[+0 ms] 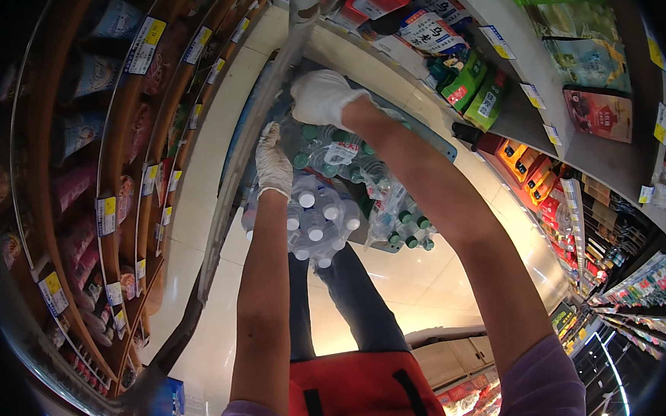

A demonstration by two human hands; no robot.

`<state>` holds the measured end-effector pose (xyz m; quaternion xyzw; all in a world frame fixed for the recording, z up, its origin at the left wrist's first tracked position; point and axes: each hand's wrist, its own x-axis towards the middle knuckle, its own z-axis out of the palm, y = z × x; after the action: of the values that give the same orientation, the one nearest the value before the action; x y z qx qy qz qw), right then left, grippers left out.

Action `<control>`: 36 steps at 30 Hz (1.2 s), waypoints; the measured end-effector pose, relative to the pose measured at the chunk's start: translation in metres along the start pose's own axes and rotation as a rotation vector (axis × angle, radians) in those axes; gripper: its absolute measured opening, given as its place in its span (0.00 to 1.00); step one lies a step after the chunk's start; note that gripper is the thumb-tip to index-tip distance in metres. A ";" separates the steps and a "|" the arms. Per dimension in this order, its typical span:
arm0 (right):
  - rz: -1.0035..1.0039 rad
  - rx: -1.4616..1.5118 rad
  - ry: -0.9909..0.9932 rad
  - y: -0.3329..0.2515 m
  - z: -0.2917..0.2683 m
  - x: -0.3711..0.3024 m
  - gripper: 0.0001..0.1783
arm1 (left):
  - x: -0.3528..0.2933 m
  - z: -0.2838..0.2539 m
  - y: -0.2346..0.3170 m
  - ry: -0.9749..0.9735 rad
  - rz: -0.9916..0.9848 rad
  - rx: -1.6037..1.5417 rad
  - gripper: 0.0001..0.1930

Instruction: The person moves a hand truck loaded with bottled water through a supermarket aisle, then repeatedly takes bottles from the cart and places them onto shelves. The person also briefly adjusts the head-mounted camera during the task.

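Note:
White gloves cover both my hands. My right hand (pixel 322 99) is closed in a fist over the far end of the bottles; whatever its fingers hold is hidden beneath it. Alongside the bottles, next to the cart's metal handle bar (pixel 231 167), my left hand (pixel 273 163) has its fingers stretched out. Shrink-wrapped bottles with white caps (pixel 315 230) lie just below it, caps toward me. Wrapped bottles with green caps (pixel 337 148) are under and beside my right forearm, and more green-capped bottles (pixel 407 230) hang over the right side. A blue-grey flat cart (pixel 442 146) carries the packs.
Wooden shelves (pixel 109 283) of packaged snacks stand close on the left. Along the right runs a shelf of bagged goods (pixel 486 96), with bottles (pixel 525 162) farther down. My legs (pixel 357 298) stand close behind the cart on a pale tiled floor (pixel 444 277).

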<state>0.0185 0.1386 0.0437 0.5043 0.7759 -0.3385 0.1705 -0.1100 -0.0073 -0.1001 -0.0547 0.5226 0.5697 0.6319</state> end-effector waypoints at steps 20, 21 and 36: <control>0.401 0.852 0.609 -0.084 0.130 -0.153 0.12 | -0.006 0.089 0.068 -0.376 -0.170 1.276 0.23; 0.393 0.880 0.623 -0.090 0.132 -0.147 0.12 | -0.008 0.093 0.069 -0.390 -0.224 1.255 0.23; 0.293 0.966 0.657 -0.086 0.165 -0.143 0.13 | -0.004 0.027 0.063 -0.328 -0.007 1.722 0.14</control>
<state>-0.0091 -0.0940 0.0434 0.7045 0.4687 -0.4524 -0.2816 -0.1420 0.0292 -0.0520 0.5225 0.6733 -0.0244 0.5226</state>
